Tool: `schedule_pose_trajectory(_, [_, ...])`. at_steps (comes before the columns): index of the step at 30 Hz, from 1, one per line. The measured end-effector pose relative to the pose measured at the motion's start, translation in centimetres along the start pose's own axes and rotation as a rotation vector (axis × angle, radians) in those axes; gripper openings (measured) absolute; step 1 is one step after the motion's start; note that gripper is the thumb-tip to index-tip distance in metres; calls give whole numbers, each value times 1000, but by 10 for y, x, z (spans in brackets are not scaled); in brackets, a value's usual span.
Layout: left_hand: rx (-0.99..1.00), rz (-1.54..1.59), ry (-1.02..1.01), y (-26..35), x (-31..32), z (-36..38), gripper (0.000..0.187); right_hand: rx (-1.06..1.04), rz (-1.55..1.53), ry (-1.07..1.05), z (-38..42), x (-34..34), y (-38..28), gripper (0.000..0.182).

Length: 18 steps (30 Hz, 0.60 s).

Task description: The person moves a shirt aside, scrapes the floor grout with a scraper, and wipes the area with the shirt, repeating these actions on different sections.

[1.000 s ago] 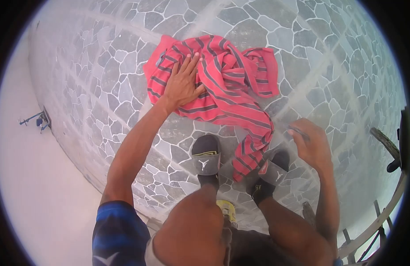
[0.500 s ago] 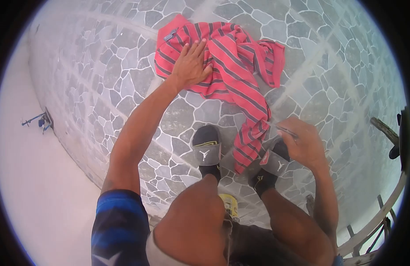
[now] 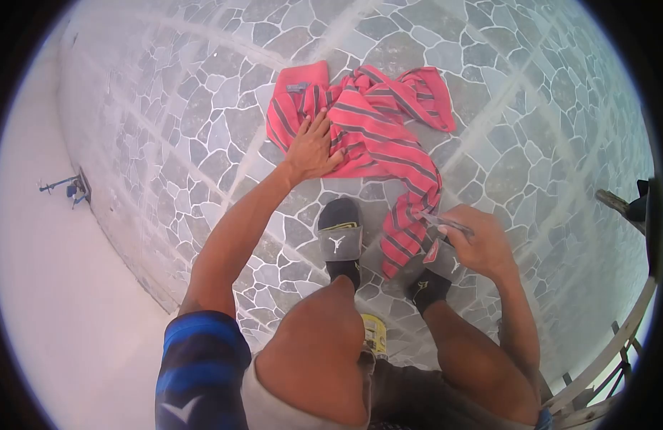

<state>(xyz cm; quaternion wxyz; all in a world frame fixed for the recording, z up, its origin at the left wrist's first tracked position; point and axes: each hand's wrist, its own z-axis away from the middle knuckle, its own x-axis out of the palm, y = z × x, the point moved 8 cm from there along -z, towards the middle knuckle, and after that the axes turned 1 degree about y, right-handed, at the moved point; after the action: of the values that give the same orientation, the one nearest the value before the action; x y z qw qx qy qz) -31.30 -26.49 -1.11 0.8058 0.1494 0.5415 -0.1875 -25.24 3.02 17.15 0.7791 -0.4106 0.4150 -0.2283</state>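
Note:
A pink-red garment with dark stripes (image 3: 378, 129) lies rumpled on the stone-patterned floor, one sleeve (image 3: 403, 229) stretched towards my feet. My left hand (image 3: 313, 149) rests flat on the garment's left part, fingers spread, below a small grey label (image 3: 297, 87). In my right hand (image 3: 478, 240) is a slim grey tool (image 3: 453, 226), closed in the fingers and pointing left. Its thin tip overlaps the sleeve's edge in this view; I cannot tell what kind of tool it is.
My left foot (image 3: 340, 240) and right foot (image 3: 439, 269), in dark socks and grey slides, stand on either side of the sleeve end. A yellow object (image 3: 374, 333) is between my legs. Wooden pieces (image 3: 618, 204) are at the right, a blue item (image 3: 75, 190) at the far left.
The tool has come left, its tip now over the sleeve. The garment's upper part and my left hand sit lower in view, and the garment's folds have shifted, with the collar end more upright.

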Motion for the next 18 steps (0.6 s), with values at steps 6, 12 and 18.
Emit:
schedule_pose_trajectory(6, [191,203,-115,24,14,100,66,108,-100,-16,15,15,32,17])
schedule_pose_trajectory(12, [154,132,125,19,0,37,82,63,-4,-34,22,2,42,17])
schedule_pose_trajectory(18, [79,115,245,24,-38,-70,84,11,34,-51,24,8,37,17])
